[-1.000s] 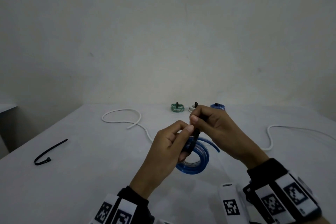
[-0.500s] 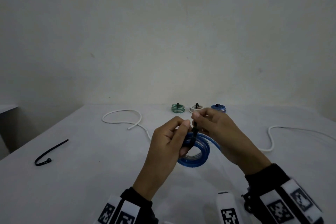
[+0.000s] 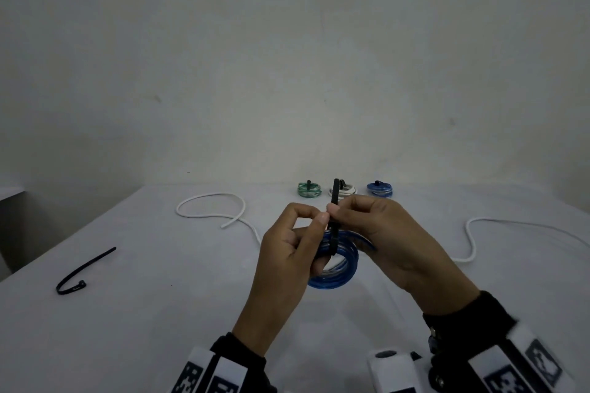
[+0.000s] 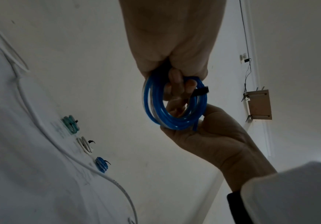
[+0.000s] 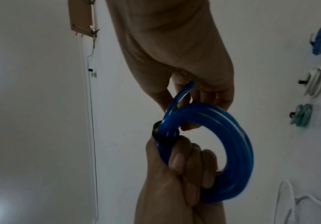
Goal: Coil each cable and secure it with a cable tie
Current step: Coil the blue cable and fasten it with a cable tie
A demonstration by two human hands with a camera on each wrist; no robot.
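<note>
While the left hand grips the blue coil, the right hand pinches the black tie.
Both are held above the counter, tie tail sticking up.

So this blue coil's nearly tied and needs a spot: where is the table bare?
Bare table lies nearer than the spare cable tie, and between the hands and the white cable. The far edge is crowded: green coil, white coil, blue coil.

Bare table near-left of the hands. A spare black tie lies far left. White cable and three tied coils block the far side.
</note>
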